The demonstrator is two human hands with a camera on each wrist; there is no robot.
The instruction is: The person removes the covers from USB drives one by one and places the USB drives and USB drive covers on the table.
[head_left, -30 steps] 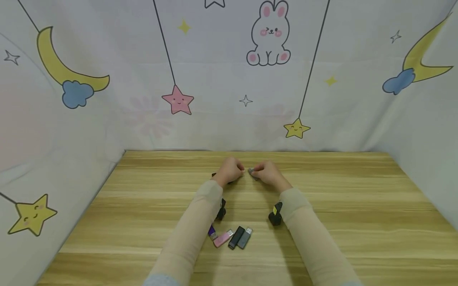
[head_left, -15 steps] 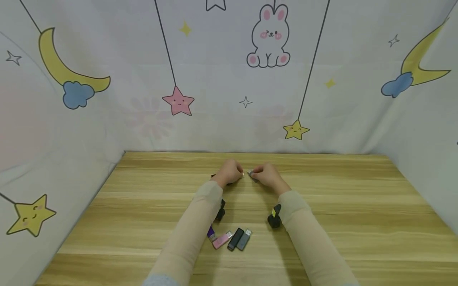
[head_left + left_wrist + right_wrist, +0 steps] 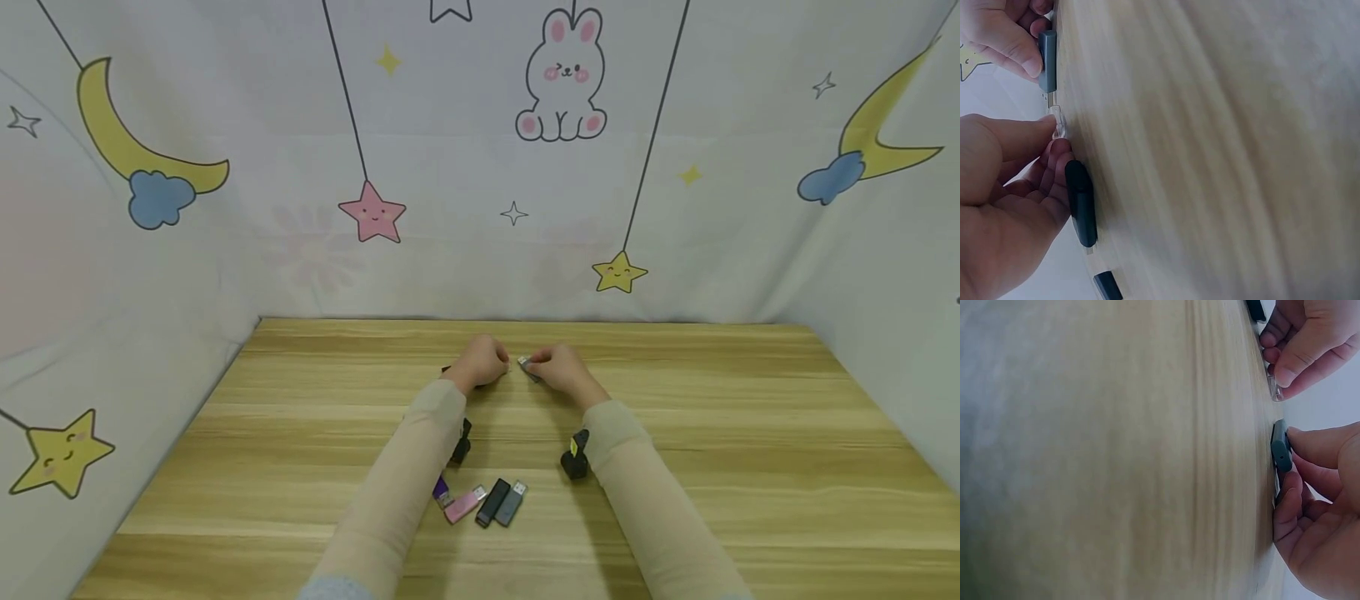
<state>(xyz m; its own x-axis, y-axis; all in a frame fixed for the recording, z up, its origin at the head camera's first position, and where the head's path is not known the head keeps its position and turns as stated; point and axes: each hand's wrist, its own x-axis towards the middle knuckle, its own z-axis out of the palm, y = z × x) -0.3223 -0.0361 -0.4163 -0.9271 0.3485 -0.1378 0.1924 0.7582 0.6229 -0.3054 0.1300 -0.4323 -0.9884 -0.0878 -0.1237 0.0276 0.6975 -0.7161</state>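
- Left hand [image 3: 482, 362] pinches a clear cap [image 3: 1058, 122], right hand [image 3: 561, 368] a grey USB stick [image 3: 1048, 61]
- Cap off, plug [image 3: 522, 361] bare
- Pink stick [image 3: 466, 505] lies untouched on the table [image 3: 750, 417], others alongside

A grey USB stick [image 3: 1050, 62] and a clear cap [image 3: 1060, 124], close together but apart.
We see the stick as a slim, flat bar with its metal plug [image 3: 523, 361] bare; from the head view it slants, the plug pointing away from the wearer and to the left, and we find a small dark spot on its opposite end. The right fingers [image 3: 1290, 506] pinch its body low over the surface; whether it touches down we cannot tell. The cap, small, see-through and hollow-looking, is just left of the stick, near its plug, pinched by the left fingers [image 3: 1052, 167], which partly hide it.
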